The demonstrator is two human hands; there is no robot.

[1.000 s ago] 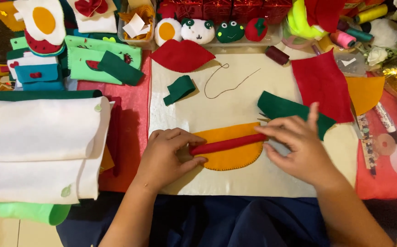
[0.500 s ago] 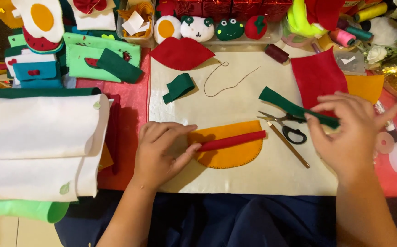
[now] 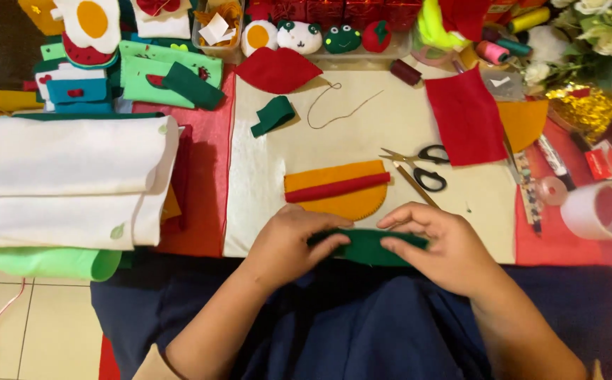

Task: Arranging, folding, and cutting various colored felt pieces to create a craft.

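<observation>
A dark green felt strip lies across the near edge of the cream felt sheet, and both hands hold it. My left hand grips its left end and my right hand pinches its right end. Just beyond them rests an orange felt half-round with a red felt strip lying across it. Scissors with black handles and a thin stick lie to the right of the orange piece.
A red felt rectangle, a red lip-shaped piece, a small green scrap and a thread lie farther back. Rolled white felt fills the left. A tape roll, thread spools and felt toys line the right and back.
My right hand reached right to the green strip, brought it to the near edge, and my left hand left the red strip to join it. The scissors are now uncovered.
</observation>
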